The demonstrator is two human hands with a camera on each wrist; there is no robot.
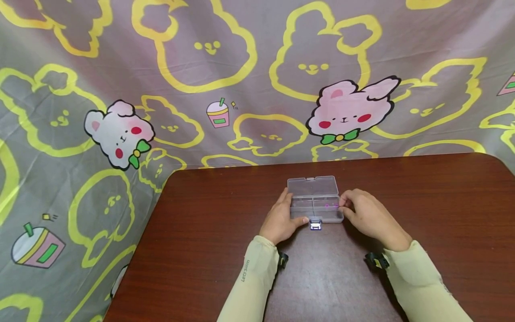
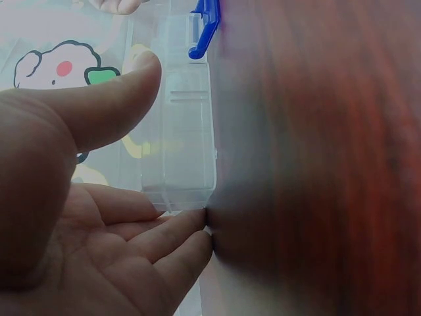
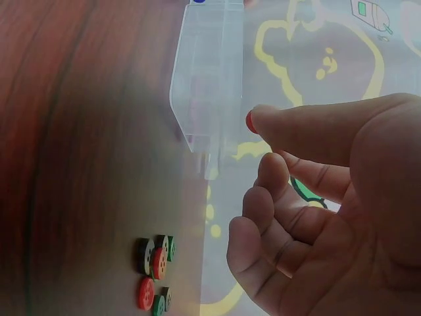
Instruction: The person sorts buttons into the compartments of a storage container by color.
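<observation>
A clear plastic compartment box (image 1: 327,221) lies on the table with its lid (image 1: 311,187) raised at the back. My left hand (image 1: 277,222) holds the box's left end, fingers along the side and thumb near the front rim. The blue clasp (image 2: 208,29) hangs at the box's front. At the right end, my right hand (image 1: 368,215) pinches a small red button (image 3: 250,121), which shows at the thumb tip. Small pink-purple bits (image 1: 327,206) show in the back right compartment. Beyond the box, several red, green and black buttons (image 3: 159,263) lie loose, hidden from the head view.
The brown wooden table (image 1: 209,250) reaches back to a grey cloth (image 1: 265,103) printed with yellow outlines and cartoon animals. Black wrist cameras (image 1: 377,260) sit on both sleeves.
</observation>
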